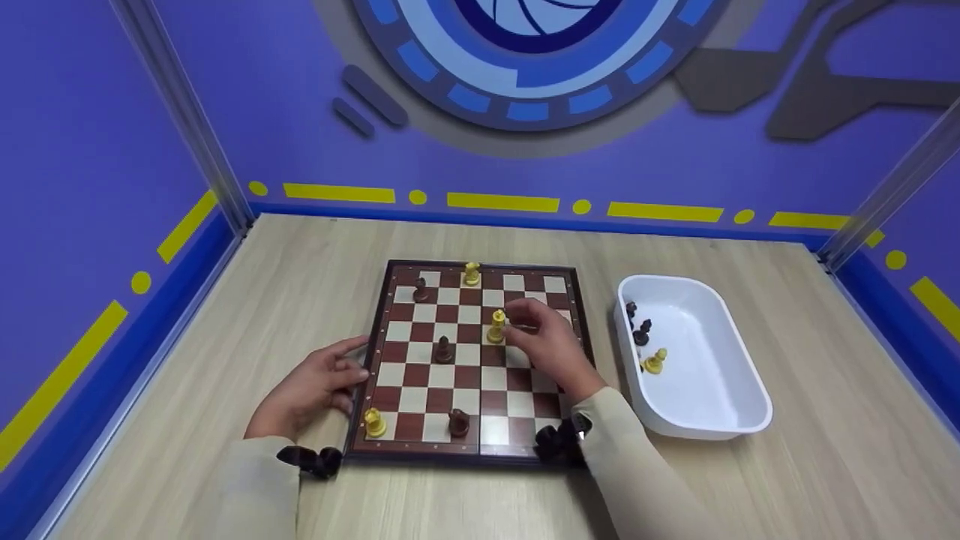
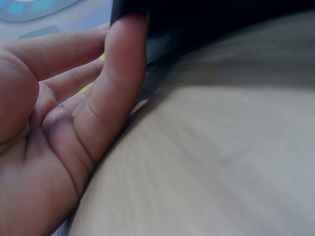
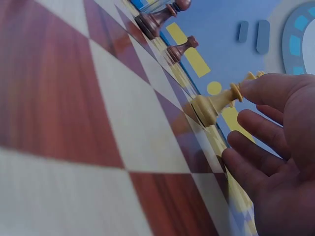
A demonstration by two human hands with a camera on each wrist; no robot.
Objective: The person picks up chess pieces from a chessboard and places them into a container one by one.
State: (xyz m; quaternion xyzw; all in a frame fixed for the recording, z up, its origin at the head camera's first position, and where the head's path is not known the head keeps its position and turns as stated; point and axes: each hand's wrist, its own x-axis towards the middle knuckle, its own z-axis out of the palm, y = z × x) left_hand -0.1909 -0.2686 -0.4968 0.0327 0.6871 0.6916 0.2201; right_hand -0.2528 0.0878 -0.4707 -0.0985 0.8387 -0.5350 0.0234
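Your right hand [image 1: 546, 341] pinches the tall yellow chess piece [image 1: 496, 328], just off the middle of the board [image 1: 391, 375], toward 1 o'clock. Hold it straight up, sit its bottom flat inside one square, then let go softly so it won't tip. Your left hand [image 1: 311, 386] is loose, touching the board's 9 o'clock edge; use it to stop sliding. At 3 o'clock, the white tub [image 1: 697, 375] has a small yellow piece [image 1: 655, 363] and some dark pieces [image 1: 642, 334] along its 9 o'clock side.
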